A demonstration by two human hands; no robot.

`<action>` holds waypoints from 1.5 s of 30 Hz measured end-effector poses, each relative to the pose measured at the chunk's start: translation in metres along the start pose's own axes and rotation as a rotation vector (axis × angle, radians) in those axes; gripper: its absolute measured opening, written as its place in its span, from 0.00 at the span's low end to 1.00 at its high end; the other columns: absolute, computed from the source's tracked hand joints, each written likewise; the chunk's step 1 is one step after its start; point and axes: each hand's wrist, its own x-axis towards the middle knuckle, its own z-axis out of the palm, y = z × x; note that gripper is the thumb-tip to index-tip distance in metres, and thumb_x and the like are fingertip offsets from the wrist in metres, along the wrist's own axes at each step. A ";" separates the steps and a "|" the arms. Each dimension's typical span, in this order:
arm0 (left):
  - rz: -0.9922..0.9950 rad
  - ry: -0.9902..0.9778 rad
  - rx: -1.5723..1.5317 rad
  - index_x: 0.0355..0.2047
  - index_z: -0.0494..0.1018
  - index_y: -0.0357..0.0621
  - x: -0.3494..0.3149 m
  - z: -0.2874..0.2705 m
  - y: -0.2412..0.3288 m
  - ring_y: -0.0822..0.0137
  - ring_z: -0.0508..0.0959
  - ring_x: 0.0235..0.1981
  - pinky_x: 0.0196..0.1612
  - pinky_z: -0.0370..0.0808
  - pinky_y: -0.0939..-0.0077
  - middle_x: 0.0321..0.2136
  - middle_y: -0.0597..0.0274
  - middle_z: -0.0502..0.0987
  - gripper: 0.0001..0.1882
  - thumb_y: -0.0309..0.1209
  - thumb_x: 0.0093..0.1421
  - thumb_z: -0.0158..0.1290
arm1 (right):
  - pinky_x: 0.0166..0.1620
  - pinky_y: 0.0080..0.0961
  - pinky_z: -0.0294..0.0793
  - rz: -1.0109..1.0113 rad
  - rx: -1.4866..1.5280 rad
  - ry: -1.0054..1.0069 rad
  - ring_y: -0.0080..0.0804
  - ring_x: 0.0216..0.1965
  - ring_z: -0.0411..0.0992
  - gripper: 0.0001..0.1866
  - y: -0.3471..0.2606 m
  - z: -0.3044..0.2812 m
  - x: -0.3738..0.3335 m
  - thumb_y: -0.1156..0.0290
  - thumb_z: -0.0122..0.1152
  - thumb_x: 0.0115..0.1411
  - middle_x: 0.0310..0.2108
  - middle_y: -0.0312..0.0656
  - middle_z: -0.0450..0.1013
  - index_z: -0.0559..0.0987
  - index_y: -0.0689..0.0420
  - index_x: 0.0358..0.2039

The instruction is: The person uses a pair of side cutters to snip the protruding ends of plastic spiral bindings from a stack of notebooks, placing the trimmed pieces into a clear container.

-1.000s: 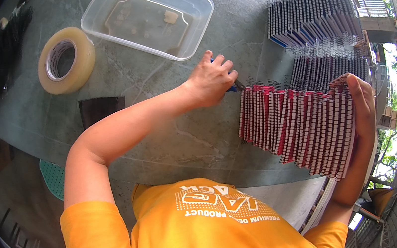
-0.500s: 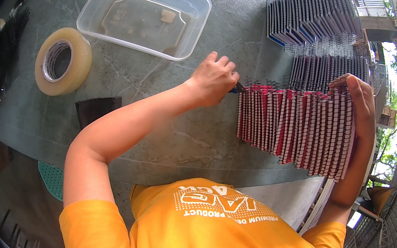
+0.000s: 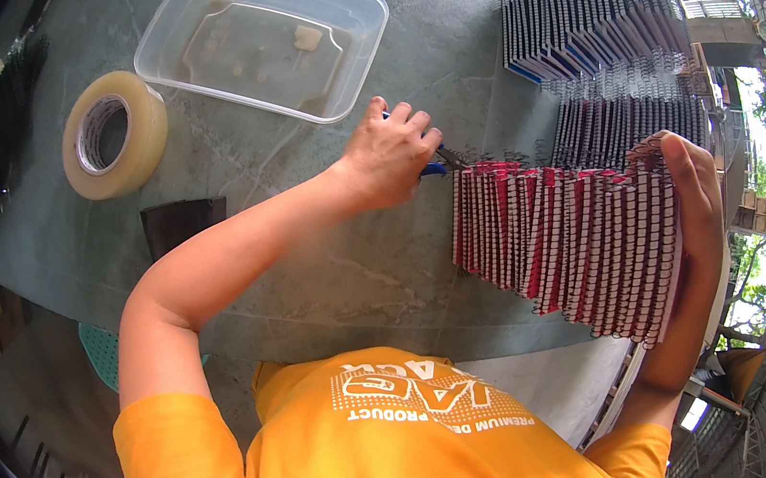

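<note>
A row of spiral-bound notebooks [image 3: 563, 244] with red covers and dark wire coils stands packed together on the table. My left hand [image 3: 386, 153] is closed around blue-handled pliers [image 3: 433, 169]. Their dark jaws are at the coil ends of the row's left end; whether they grip a wire is too small to tell. My right hand [image 3: 692, 179] is curved round the row's right end, fingers over its far edge and thumb raised. That forearm lies along the outermost notebook.
Behind the row are more spiral notebooks, a dark-coiled group [image 3: 630, 129] and a blue-and-white group [image 3: 592, 23]. A clear plastic tub [image 3: 361, 73] with a small pale piece inside lies at the far middle. A tape roll [image 3: 147, 139] and a dark flat piece [image 3: 185, 226] are to the left.
My left hand has shifted slightly left with the pliers, and more of their blue handles shows. My right hand stays at the row's right end. The whole view has shifted a little.
</note>
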 end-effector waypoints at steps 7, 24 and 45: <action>-0.006 -0.133 -0.077 0.35 0.73 0.46 0.009 0.009 0.004 0.63 0.73 0.35 0.40 0.66 0.66 0.31 0.63 0.72 0.20 0.34 0.39 0.63 | 0.22 0.14 0.57 0.000 0.017 -0.003 0.13 0.19 0.62 0.26 -0.001 0.002 0.000 0.50 0.47 0.63 0.16 0.30 0.67 0.75 0.62 0.24; -0.048 -0.190 -0.114 0.37 0.73 0.47 0.007 0.012 0.002 0.63 0.74 0.33 0.38 0.68 0.71 0.30 0.62 0.72 0.21 0.33 0.39 0.62 | 0.21 0.14 0.58 0.006 0.004 0.000 0.13 0.18 0.62 0.27 -0.003 0.003 0.000 0.49 0.45 0.64 0.16 0.31 0.68 0.75 0.62 0.23; -0.050 -0.191 0.038 0.34 0.73 0.40 0.051 -0.023 0.003 0.60 0.71 0.41 0.46 0.67 0.65 0.33 0.59 0.72 0.15 0.35 0.49 0.58 | 0.23 0.22 0.55 -0.046 -0.085 -0.001 0.19 0.17 0.58 0.28 0.009 -0.003 0.003 0.47 0.46 0.62 0.12 0.33 0.61 0.68 0.60 0.17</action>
